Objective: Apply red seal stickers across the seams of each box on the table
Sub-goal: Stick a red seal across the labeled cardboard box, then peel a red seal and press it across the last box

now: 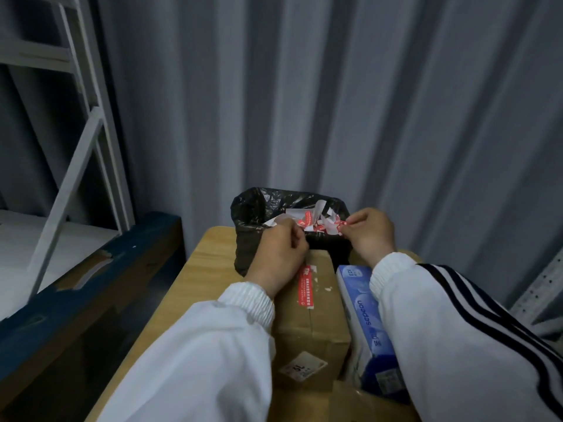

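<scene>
1. At the far left stands a metal shelf [76,141]; it has no part in the work.
2. The left hand [278,254] is over the table [195,269], with fingers curled. It seems to pinch a white backing strip [274,221], but the grip is partly hidden.
3. Behind both hands is a bin [253,208] with a black bag, where red and white scraps [307,220] lie.
4. Below the hands is a brown box [316,330]. One red seal [305,287] is already along its top seam.
5. The right hand [370,236] pinches a small red sticker [340,228] between thumb and fingertip, just beside the bin's rim.
6. A blue box [365,324] touches the brown box on the right; no seal shows on it.
7. The step is probably peeling the sticker from its backing. To do it well, the person should pull slowly, keep the glue side from folding onto itself, drop the backing into the bin, then lay the sticker flat across a seam and press from the middle outward.
</scene>
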